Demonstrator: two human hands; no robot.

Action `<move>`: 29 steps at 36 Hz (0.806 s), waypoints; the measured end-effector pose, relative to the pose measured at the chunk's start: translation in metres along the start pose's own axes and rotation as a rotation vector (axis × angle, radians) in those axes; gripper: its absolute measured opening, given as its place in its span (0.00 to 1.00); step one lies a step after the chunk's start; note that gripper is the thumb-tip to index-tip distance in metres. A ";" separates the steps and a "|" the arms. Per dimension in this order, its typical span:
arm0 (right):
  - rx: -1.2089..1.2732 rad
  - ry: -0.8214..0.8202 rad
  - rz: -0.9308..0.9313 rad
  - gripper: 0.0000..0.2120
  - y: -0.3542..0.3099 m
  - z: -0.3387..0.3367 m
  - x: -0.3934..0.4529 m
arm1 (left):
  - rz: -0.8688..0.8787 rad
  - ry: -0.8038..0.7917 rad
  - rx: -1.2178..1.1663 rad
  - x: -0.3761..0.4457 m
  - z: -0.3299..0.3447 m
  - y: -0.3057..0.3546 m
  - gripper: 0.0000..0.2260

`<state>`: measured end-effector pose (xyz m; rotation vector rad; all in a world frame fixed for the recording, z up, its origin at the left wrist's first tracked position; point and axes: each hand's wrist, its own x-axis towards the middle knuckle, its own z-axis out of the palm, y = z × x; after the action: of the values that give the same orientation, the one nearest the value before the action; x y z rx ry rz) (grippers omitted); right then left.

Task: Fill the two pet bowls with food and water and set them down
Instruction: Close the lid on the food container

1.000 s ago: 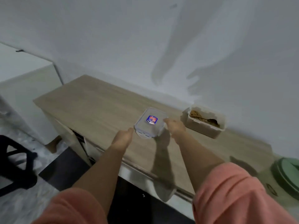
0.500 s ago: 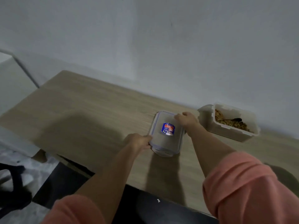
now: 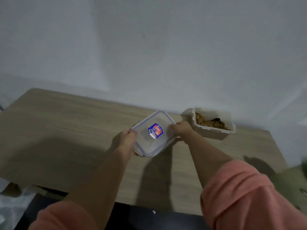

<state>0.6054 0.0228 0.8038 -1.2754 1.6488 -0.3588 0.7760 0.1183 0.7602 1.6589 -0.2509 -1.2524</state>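
A clear rectangular container lid (image 3: 153, 134) with a blue and red sticker is held tilted just above the wooden table (image 3: 66, 133). My left hand (image 3: 127, 141) grips its near left edge and my right hand (image 3: 181, 131) grips its right edge. To the right, against the wall, stands an open white plastic container (image 3: 214, 123) with brown pet food and a dark spoon (image 3: 215, 120) lying in it. No pet bowl shows in this view.
A white wall (image 3: 149, 47) runs along the table's far edge. A green object (image 3: 304, 165) peeks in at the right border. Below the table's near edge lie a dark floor area (image 3: 149, 218) and pale tiles at the left.
The view has closed in on the table. Both hands have turned the lid and lifted it slightly, and now hold it at an angle nearer the food container.
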 end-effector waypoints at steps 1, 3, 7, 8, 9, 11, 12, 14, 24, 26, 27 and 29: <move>0.016 -0.003 0.002 0.20 0.001 -0.007 -0.002 | -0.001 -0.038 -0.021 -0.001 0.003 0.005 0.14; 0.078 0.010 -0.006 0.20 0.004 -0.028 -0.008 | 0.037 -0.095 -0.055 -0.013 0.018 0.017 0.09; 0.209 0.048 -0.016 0.19 0.008 -0.068 -0.012 | 0.091 -0.237 -0.106 -0.035 0.051 0.040 0.12; 0.242 0.059 -0.021 0.17 0.010 -0.079 -0.014 | 0.108 -0.258 -0.101 -0.037 0.060 0.042 0.12; 0.276 0.065 -0.019 0.15 0.013 -0.088 -0.015 | 0.114 -0.267 -0.104 -0.038 0.068 0.045 0.11; 0.338 0.081 -0.012 0.08 0.018 -0.105 -0.015 | 0.133 -0.247 -0.108 -0.040 0.085 0.050 0.09; 0.359 0.106 -0.009 0.09 0.023 -0.118 -0.015 | 0.151 -0.232 -0.092 -0.041 0.100 0.050 0.08; 0.392 0.137 -0.016 0.12 0.034 -0.135 -0.014 | 0.179 -0.211 -0.048 -0.045 0.123 0.047 0.07; 0.480 0.263 0.031 0.24 0.083 -0.174 0.010 | 0.338 -0.099 0.392 -0.046 0.196 0.038 0.26; 0.498 0.286 0.035 0.24 0.087 -0.177 0.016 | 0.332 -0.078 0.439 -0.045 0.206 0.042 0.30; 0.500 0.302 0.038 0.24 0.089 -0.179 0.021 | 0.329 -0.066 0.449 -0.043 0.211 0.043 0.31; 0.472 0.340 0.043 0.25 0.092 -0.180 0.029 | 0.335 -0.040 0.486 -0.041 0.220 0.045 0.29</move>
<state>0.4068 -0.0217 0.8085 -0.8527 1.7301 -0.9192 0.5960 -0.0039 0.8291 1.8965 -0.8774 -1.0163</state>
